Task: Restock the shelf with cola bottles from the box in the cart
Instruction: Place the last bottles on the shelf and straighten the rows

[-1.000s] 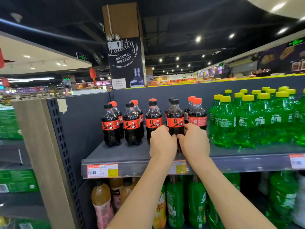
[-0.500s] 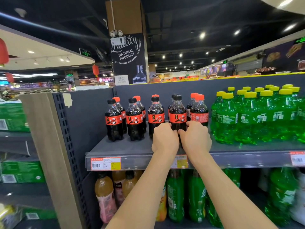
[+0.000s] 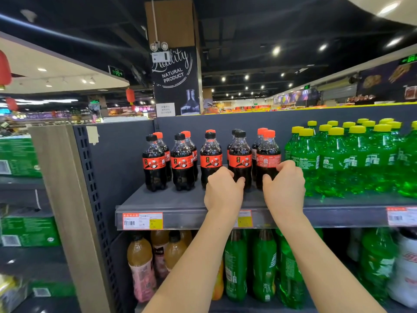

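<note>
Fingers of the left hand (image 3: 222,192) curl round the lower body of a black-capped cola bottle (image 3: 240,160), the thumb pressed to its right side near the base and the other fingers wrapped behind its left side. That hand is clamped on the bottle, which stands upright on the shelf (image 3: 180,201). The right hand (image 3: 283,188) grips the neighbouring red-capped cola bottle (image 3: 268,159) the same way: thumb on the left of its lower body, fingers closed over its right side just under the red label. The two held bottles stand just beside each other, close to touching, and the two thumbs nearly meet in the gap between them.

Both bare forearms rise from the bottom edge of the view and cross the front edge of the shelf, hiding part of a yellow price tag (image 3: 244,219) on the rail.

To the left of the held pair, three more front cola bottles (image 3: 182,162) stand in a row towards the shelf's left end, each with a red-capped one behind it. All sit well back from the front edge, leaving a bare strip of grey shelf before them. Another price tag (image 3: 142,220) hangs under the left end.

To the right of the red-capped bottle, green soda bottles (image 3: 338,159) with yellow caps fill the shelf to its right edge. Below, orange drinks (image 3: 140,260) and taller green bottles (image 3: 262,260) stand on the lower shelf.
</note>
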A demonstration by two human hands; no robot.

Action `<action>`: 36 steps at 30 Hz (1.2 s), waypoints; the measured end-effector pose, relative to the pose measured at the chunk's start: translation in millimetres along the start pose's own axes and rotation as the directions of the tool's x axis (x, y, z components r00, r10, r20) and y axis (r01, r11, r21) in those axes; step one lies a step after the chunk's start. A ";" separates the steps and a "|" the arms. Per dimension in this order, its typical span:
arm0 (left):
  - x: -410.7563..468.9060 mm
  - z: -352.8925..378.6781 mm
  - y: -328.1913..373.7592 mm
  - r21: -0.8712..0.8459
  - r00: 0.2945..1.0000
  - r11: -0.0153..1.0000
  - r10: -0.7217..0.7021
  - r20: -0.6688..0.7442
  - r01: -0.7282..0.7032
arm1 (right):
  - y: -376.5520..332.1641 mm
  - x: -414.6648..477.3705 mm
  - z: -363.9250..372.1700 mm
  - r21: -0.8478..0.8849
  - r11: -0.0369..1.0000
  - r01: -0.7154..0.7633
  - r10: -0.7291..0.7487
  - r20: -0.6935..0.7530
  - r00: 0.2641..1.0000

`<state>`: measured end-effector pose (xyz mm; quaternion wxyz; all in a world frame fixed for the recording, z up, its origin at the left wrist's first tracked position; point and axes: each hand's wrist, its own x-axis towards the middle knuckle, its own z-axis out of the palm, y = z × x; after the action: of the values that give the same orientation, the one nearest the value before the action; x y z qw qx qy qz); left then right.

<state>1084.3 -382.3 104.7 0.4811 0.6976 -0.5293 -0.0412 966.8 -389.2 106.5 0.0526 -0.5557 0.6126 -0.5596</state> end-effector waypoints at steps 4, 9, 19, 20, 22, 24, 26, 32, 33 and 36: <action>-1.6 0.7 -0.1 -0.018 0.997 0.997 0.073 -0.019 -0.074 | -1.7 4.9 -5.1 -0.058 0.998 -0.030 0.033 0.056 0.998; -5.2 9.5 10.0 -0.056 0.966 0.967 0.251 0.055 -0.248 | 0.1 13.2 -2.4 -0.043 0.993 -0.107 0.113 0.140 0.984; -9.9 17.0 20.8 0.015 0.905 0.955 0.274 0.327 -0.295 | 4.1 16.3 -4.2 0.027 0.998 -0.062 0.056 0.188 0.981; -9.4 18.0 20.1 0.027 0.896 0.951 0.279 0.345 -0.307 | 3.3 13.4 -5.4 0.036 0.998 -0.057 0.050 0.165 0.985; -9.0 21.2 20.1 0.058 0.888 0.942 0.289 0.359 -0.330 | 1.3 7.6 -6.9 0.042 0.998 -0.054 0.049 0.113 0.992; -10.2 22.1 21.6 0.089 0.894 0.933 0.302 0.332 -0.348 | 0.2 4.0 -7.6 0.043 0.998 -0.053 0.049 0.074 0.996; -10.4 24.5 21.4 0.140 0.889 0.908 0.338 0.310 -0.395 | 0.0 3.9 -8.1 0.023 0.998 -0.056 0.054 0.075 0.996; -10.3 32.1 17.6 -0.116 0.933 0.951 0.304 0.191 -0.286 | 2.8 11.2 -6.6 -0.035 0.997 -0.062 0.068 0.185 0.980; -11.1 32.6 16.6 -0.156 0.941 0.953 0.287 0.181 -0.261 | 3.4 11.9 -5.9 -0.026 0.997 -0.067 0.070 0.181 0.981; -10.6 34.8 14.0 -0.188 0.935 0.945 0.302 0.183 -0.269 | 5.6 11.8 -8.0 0.028 0.995 -0.101 0.095 0.164 0.982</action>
<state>1050.2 -395.6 91.4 0.4779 0.5641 -0.6678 -0.0861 953.4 -394.3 111.8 0.1397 -0.5675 0.6228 -0.5201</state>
